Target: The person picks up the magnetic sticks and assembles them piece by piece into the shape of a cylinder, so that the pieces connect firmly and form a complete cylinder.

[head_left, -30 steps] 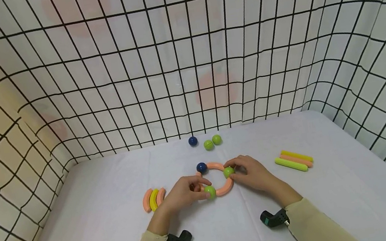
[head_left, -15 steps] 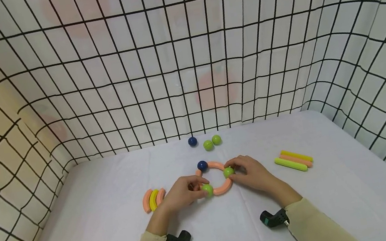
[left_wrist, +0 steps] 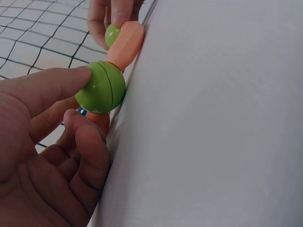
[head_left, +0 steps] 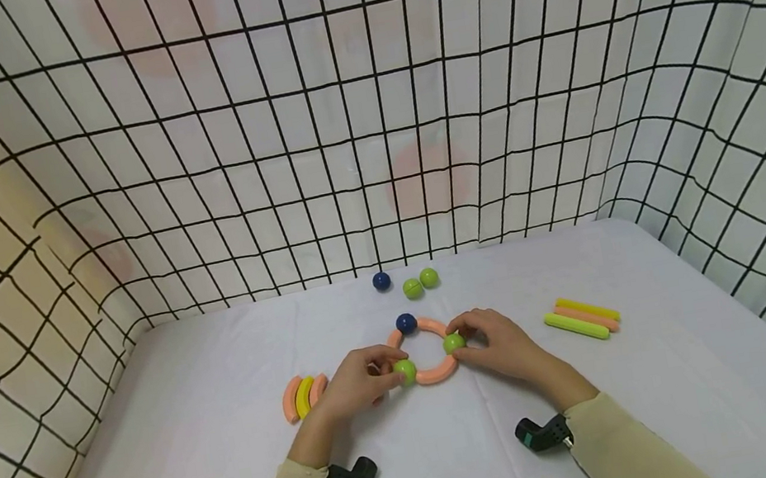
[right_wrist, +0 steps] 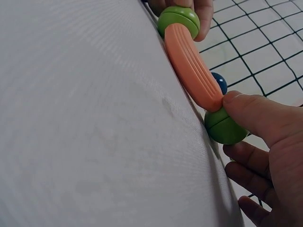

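A ring of curved orange rods (head_left: 437, 371) joined by balls lies on the table in front of me. My left hand (head_left: 359, 381) pinches the green ball (head_left: 406, 371) at the ring's near left, thumb against its side in the left wrist view. Opposite it, my right hand (head_left: 499, 343) pinches another green ball (head_left: 454, 343) at the ring's right side. A dark blue ball (head_left: 406, 323) sits at the far side of the ring. The left fingers partly cover the left curved rod. In the right wrist view, a ribbed orange rod (right_wrist: 191, 66) spans between the two green balls.
Behind the ring lie a loose dark blue ball (head_left: 381, 281) and two green balls (head_left: 421, 283). Curved orange and yellow rods (head_left: 305, 397) lie left of my left hand. Straight rods (head_left: 582, 318) lie to the right. Black-lined netting (head_left: 369, 149) rises around the white table.
The ring has turned clockwise as I see it. My left hand and its green ball have shifted left and away from me, and the ring's blue ball has moved right. The right hand stays put.
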`<action>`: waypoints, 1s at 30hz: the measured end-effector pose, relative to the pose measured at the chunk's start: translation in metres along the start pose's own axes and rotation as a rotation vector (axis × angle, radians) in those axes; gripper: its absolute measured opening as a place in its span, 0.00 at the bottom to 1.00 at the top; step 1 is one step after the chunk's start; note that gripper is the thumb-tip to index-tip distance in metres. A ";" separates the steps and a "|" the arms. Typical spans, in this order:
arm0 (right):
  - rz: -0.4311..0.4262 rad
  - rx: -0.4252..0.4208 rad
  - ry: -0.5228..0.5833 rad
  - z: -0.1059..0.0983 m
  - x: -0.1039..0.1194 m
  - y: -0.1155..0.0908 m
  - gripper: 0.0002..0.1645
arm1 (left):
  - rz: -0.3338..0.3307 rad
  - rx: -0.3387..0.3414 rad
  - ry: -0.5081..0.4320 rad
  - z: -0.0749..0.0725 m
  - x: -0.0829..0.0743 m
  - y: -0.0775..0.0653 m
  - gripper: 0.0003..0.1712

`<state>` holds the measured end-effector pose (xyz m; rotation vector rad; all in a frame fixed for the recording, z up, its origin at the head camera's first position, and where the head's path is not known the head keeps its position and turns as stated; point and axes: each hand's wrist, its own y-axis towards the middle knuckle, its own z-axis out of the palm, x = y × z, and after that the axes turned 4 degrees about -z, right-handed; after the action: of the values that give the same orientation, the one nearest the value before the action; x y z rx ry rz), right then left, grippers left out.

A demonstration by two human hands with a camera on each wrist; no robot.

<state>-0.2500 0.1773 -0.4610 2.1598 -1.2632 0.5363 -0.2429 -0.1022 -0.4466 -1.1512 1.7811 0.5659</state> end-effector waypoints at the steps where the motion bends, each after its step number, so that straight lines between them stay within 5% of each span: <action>1: 0.002 0.000 0.005 0.000 0.001 0.000 0.19 | -0.004 -0.004 -0.002 0.000 0.000 0.000 0.18; 23: -0.009 -0.003 0.010 -0.001 0.001 -0.001 0.19 | -0.040 -0.083 -0.012 0.006 0.004 0.001 0.16; 30: -0.003 -0.008 0.023 0.000 -0.001 -0.001 0.18 | -0.021 -0.136 0.067 0.011 0.006 0.001 0.17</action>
<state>-0.2492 0.1784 -0.4621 2.1429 -1.2472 0.5532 -0.2397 -0.0963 -0.4572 -1.2947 1.8077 0.6508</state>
